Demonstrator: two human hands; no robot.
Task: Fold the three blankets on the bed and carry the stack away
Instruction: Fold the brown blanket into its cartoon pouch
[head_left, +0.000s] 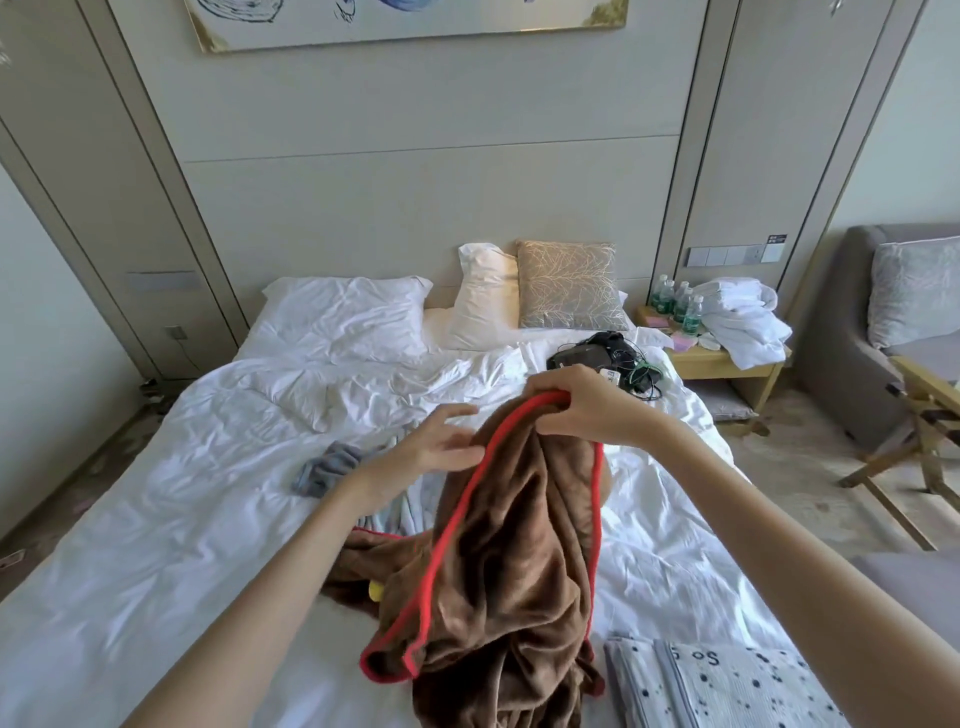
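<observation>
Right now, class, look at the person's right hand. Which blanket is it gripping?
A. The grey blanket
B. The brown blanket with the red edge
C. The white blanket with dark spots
B: the right hand is curled round the red edge of the brown blanket and holds it up, while the spotted blanket lies folded apart from it at the near right.

The one wide camera on my head looks forward and down along the bed (156, 519) from its foot, close in.
</observation>
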